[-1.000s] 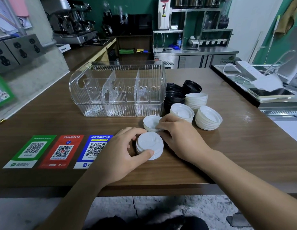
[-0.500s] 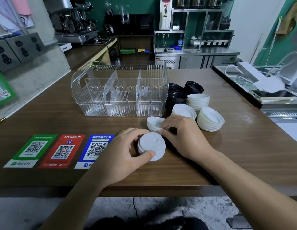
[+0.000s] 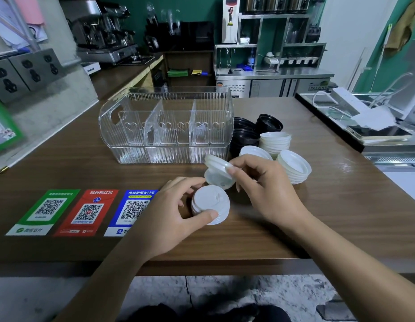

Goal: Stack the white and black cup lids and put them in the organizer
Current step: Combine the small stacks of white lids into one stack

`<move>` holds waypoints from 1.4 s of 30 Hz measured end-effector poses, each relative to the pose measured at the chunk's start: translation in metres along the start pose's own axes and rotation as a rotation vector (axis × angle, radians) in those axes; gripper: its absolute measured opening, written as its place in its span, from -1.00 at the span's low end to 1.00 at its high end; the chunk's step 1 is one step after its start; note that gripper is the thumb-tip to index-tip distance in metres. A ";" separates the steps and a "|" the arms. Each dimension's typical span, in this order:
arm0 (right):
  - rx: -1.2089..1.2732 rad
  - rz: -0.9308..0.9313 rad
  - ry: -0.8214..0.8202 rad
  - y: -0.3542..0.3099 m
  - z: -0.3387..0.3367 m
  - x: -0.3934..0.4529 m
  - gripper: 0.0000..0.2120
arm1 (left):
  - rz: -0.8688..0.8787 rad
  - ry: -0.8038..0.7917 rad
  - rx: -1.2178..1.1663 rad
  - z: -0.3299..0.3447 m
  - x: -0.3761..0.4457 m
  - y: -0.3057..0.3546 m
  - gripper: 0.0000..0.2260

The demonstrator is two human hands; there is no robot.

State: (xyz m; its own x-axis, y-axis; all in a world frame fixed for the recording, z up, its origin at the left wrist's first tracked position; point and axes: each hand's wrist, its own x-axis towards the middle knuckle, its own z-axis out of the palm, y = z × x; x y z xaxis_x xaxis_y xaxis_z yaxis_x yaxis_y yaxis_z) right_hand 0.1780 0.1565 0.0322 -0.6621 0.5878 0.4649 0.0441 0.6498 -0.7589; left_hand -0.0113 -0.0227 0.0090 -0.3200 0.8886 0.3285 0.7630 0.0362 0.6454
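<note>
- A tilted white lid [image 3: 217, 164] is pinched between the thumb and fingers [image 3: 230, 171] of the right hand [image 3: 269, 194], raised above another white lid [image 3: 219, 181] lying on the counter [image 3: 341, 205].
- A short stack of white lids [image 3: 210, 204] is gripped by the curled left hand [image 3: 171, 214], dome side up, on the counter.
- The clear ribbed organizer [image 3: 165, 126], split by two dividers, is seen to hold nothing.
- More white lid stacks [image 3: 293, 166] and black lid stacks [image 3: 244, 135] are set just right of it.
- Green, red and blue QR payment stickers [image 3: 89, 211] carry Chinese text.
</note>
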 end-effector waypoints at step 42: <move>0.160 0.027 -0.192 0.002 -0.005 -0.025 -0.60 | 0.108 0.182 -0.048 0.000 0.002 0.004 -0.41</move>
State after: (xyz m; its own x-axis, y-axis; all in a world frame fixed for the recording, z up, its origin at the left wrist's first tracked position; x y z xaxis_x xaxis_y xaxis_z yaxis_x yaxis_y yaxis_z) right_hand 0.1982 0.1454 0.0217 -0.7930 0.4916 0.3597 -0.0452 0.5415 -0.8395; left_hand -0.0090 -0.0209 0.0125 -0.3373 0.7887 0.5140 0.7723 -0.0804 0.6301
